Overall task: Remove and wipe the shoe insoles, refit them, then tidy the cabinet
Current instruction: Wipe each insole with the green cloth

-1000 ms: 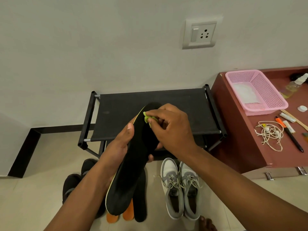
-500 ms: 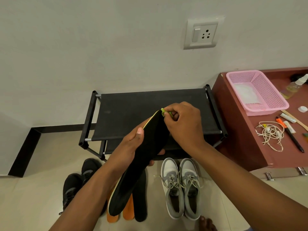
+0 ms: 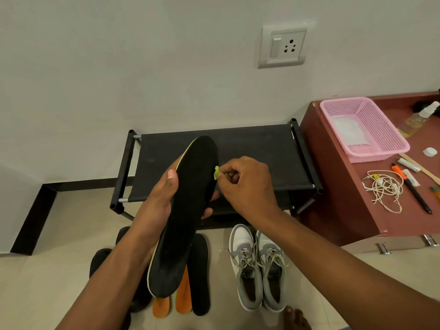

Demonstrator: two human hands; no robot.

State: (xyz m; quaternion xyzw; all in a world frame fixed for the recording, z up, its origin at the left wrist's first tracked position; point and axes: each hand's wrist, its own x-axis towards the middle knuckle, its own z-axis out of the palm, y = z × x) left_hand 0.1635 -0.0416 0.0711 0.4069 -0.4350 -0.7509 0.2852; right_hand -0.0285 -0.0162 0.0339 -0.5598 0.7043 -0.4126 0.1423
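Note:
My left hand (image 3: 162, 198) grips a long black insole (image 3: 185, 217) with a yellow edge, held upright and tilted over the floor. My right hand (image 3: 245, 184) pinches a small green cloth scrap (image 3: 217, 173) at the insole's right edge, near its upper half. On the floor below lie two orange insoles (image 3: 183, 298) and another black insole (image 3: 201, 277). A grey-and-white pair of sneakers (image 3: 257, 267) stands to the right of them. Black shoes (image 3: 100, 258) sit at the left, mostly hidden behind my left arm.
A black shoe rack (image 3: 250, 148) stands against the wall behind the insole. A maroon cabinet (image 3: 345, 198) at the right carries a pink basket (image 3: 371, 129), a spray bottle (image 3: 421, 115), a tangled cord (image 3: 385, 189), pens and small items. My bare foot (image 3: 296, 317) shows at the bottom.
My right hand with the green cloth slid from the insole's toe end down and off to its right edge. The insole turned more upright in my left hand.

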